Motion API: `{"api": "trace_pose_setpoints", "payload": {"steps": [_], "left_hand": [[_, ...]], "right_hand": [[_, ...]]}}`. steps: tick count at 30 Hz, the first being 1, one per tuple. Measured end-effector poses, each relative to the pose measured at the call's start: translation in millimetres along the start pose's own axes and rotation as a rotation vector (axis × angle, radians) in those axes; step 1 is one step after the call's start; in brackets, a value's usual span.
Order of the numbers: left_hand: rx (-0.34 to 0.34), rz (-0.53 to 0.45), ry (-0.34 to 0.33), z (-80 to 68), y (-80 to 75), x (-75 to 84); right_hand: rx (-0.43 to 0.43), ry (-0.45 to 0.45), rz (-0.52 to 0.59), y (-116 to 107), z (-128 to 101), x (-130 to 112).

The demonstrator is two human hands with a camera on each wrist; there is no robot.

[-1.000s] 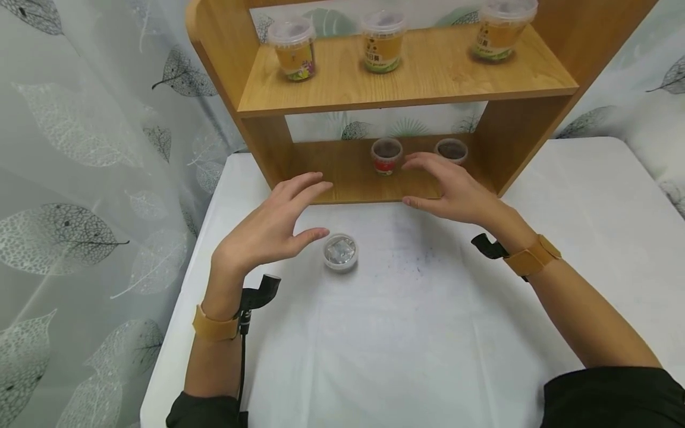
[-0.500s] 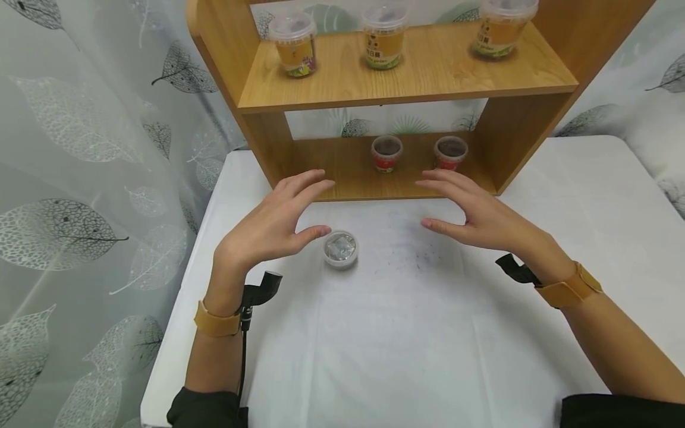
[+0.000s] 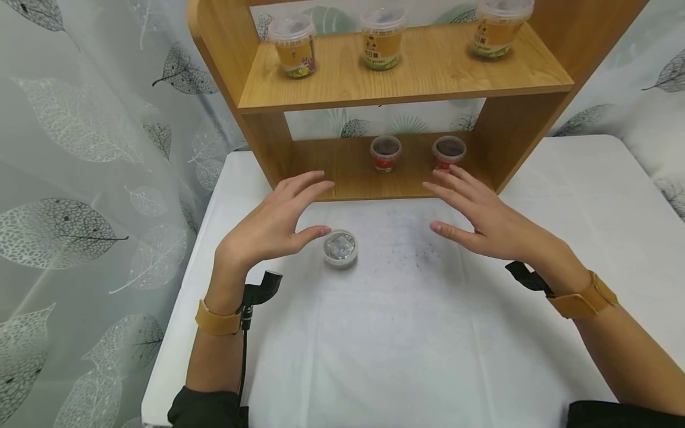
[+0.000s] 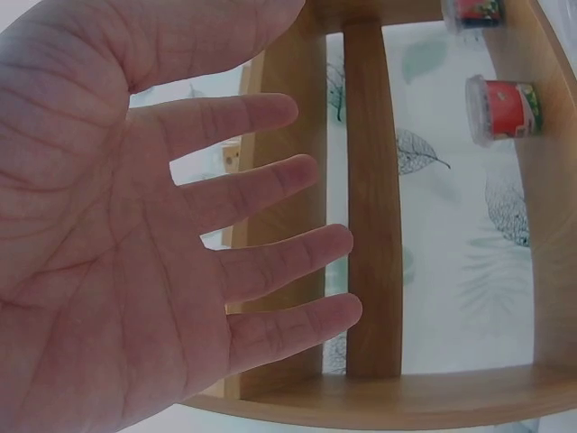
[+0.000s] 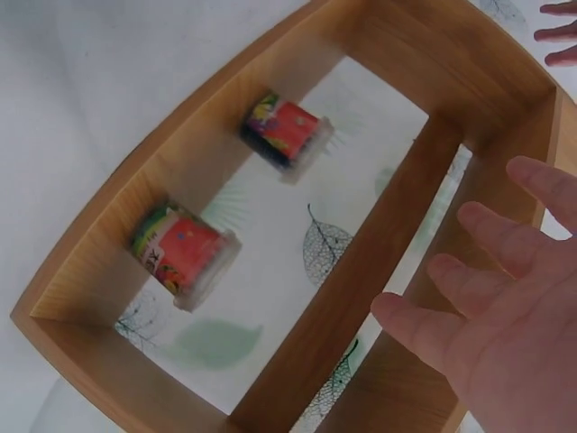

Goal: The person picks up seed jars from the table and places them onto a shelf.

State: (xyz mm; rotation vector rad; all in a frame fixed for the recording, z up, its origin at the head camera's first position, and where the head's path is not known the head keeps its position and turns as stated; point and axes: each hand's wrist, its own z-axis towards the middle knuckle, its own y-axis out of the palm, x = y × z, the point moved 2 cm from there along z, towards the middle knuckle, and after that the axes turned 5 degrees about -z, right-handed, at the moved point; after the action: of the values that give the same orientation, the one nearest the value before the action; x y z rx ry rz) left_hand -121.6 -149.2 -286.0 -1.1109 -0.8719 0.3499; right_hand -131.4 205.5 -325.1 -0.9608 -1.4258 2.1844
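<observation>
My left hand [image 3: 273, 229] hovers over the table with its fingers spread and holds nothing; its thumb tip comes near a small round tub [image 3: 340, 248] with a clear lid and something silvery inside. Fingers apart and also bare, my right hand [image 3: 492, 223] hangs in front of the shelf's lower level. Behind its fingertips a red-labelled cup [image 3: 448, 151] stands on that level, partly hidden by them in the head view. To its left is a second red-labelled cup [image 3: 385, 153], upright. In the left wrist view the palm [image 4: 117, 262] faces the camera, with nothing in it.
A wooden shelf [image 3: 342, 184] stands at the back of the white-covered table [image 3: 385, 345]. On its upper level are three yellow-labelled tubs, at left [image 3: 293, 47], middle [image 3: 382, 41] and right [image 3: 497, 32]. A leaf-patterned curtain [image 3: 80, 178] hangs at the left.
My right hand has drawn back to the right and towards me, away from the cups on the lower level. The left hand has stayed nearly still.
</observation>
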Motion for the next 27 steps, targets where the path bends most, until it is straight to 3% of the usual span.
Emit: {"api": "trace_pose_setpoints", "payload": {"steps": [11,27], "left_hand": [[-0.043,-0.01,-0.022,3.7,7.7,-3.4],[-0.317,-0.083,-0.101,23.7,62.7,-10.2]], "right_hand": [[-0.031,0.077,-0.091,-5,-6,2],[-0.073,0.137,-0.091,-4,-10,3]]}}
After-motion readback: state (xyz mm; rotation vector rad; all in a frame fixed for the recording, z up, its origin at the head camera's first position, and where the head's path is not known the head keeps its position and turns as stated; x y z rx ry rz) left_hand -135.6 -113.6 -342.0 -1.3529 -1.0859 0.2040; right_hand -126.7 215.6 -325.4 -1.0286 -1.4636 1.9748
